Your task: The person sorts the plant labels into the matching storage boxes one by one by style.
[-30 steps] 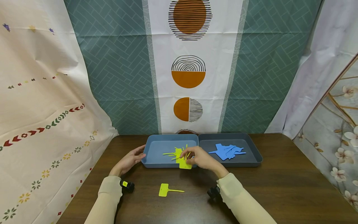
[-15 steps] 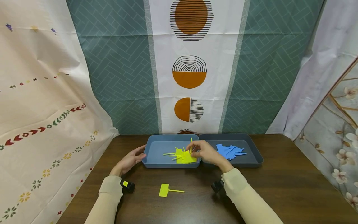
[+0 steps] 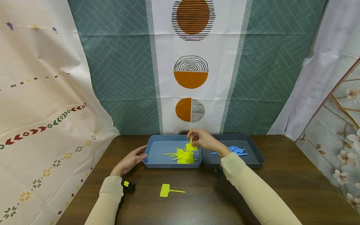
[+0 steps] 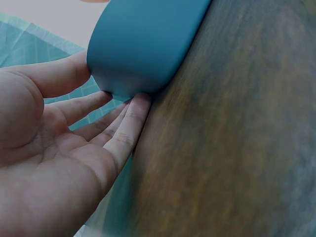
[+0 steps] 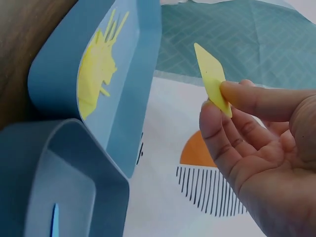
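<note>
A yellow T-shaped plant label (image 3: 192, 147) is pinched between the thumb and fingers of my right hand (image 3: 204, 139), raised above the blue tray (image 3: 157, 164). More yellow plant labels (image 3: 184, 156) lie in a pile in that tray, stems pointing various ways. In the right wrist view, the held plant label (image 5: 212, 79) stands well apart from the pile. My left hand (image 3: 132, 160) touches the left end of the blue tray. Seen from the left wrist, its fairly straight fingers (image 4: 128, 123) reach the tray wall (image 4: 143, 44) near the table.
A dark grey tray (image 3: 256, 162) stands against the blue tray's right end, with blue plant labels (image 3: 236, 150) in it, partly hidden by my right arm. One yellow plant label (image 3: 165, 190) lies on the brown table (image 3: 152, 209) in front. A patterned curtain (image 3: 126, 78) hangs behind.
My right hand shifts right over the pile, then rises toward the back with the yellow plant label. The left hand keeps its place at the tray.
</note>
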The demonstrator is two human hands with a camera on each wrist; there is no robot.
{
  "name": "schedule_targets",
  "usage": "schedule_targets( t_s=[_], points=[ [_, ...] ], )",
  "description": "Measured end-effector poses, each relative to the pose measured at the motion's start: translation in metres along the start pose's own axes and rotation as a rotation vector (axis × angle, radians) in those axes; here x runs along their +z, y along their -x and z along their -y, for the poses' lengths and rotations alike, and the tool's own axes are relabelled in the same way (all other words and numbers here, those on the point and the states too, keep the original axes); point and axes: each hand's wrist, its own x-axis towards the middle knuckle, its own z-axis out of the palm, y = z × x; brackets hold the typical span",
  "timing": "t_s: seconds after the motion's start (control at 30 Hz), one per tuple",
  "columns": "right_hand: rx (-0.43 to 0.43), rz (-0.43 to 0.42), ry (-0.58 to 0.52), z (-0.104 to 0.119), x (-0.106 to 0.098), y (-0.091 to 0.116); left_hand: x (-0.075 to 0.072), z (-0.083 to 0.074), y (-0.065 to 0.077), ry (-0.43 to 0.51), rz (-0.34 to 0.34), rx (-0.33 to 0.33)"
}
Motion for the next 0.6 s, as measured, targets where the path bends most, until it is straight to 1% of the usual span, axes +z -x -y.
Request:
schedule_targets(
  t_s=[0.17, 0.3, 0.43, 0.6],
  points=[
    [0.018, 0.008, 0.097, 0.005, 0.002, -0.012, 0.0, 0.0, 0.0, 0.003, -0.007, -0.006],
    [0.031, 0.042, 0.157, 0.009, 0.005, -0.022, 0.0, 0.0, 0.0, 0.0, -0.004, -0.006],
    [0.042, 0.091, 0.152, 0.012, 0.008, -0.031, 0.0, 0.0, 0.0, -0.002, 0.003, -0.002],
    [0.049, 0.139, 0.086, 0.013, 0.008, -0.039, 0.0, -0.001, 0.001, 0.003, -0.003, -0.008]
  ],
)
